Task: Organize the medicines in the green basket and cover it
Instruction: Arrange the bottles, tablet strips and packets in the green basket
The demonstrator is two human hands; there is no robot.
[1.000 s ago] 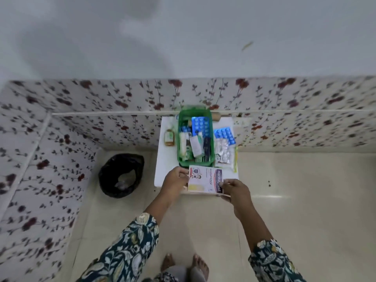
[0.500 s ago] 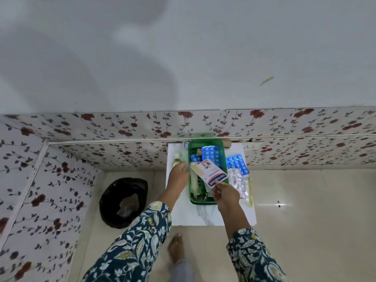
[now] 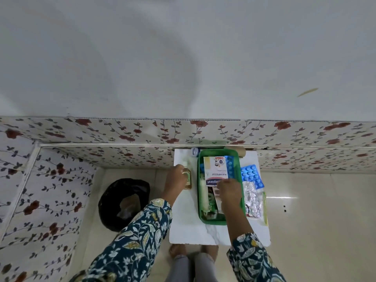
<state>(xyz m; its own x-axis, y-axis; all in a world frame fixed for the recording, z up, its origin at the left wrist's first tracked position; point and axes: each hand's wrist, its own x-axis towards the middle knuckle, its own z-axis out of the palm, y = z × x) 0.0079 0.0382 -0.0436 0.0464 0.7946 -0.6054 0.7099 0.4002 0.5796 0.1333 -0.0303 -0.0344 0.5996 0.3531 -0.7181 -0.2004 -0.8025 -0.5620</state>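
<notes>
1. Head view: right hand (image 3: 228, 189) pinches the flat white plaster box (image 3: 216, 170) inside the green plastic basket (image 3: 212, 220).
2. At nine o'clock of it, left hand (image 3: 176, 180) curls around a small amber bottle (image 3: 187, 177).

Right hand (image 3: 228, 189) sits over the green basket (image 3: 218, 221), fingers on the near edge of the plaster box (image 3: 216, 168) lying flat on the packs inside. Left hand (image 3: 176, 181) wraps a small amber bottle (image 3: 188, 180) on the white table (image 3: 187, 226), just left of the basket. Blue blister pack (image 3: 251, 176) and foil strips (image 3: 253, 200) lie right of it. Black bag (image 3: 124, 202) on the floor.
</notes>
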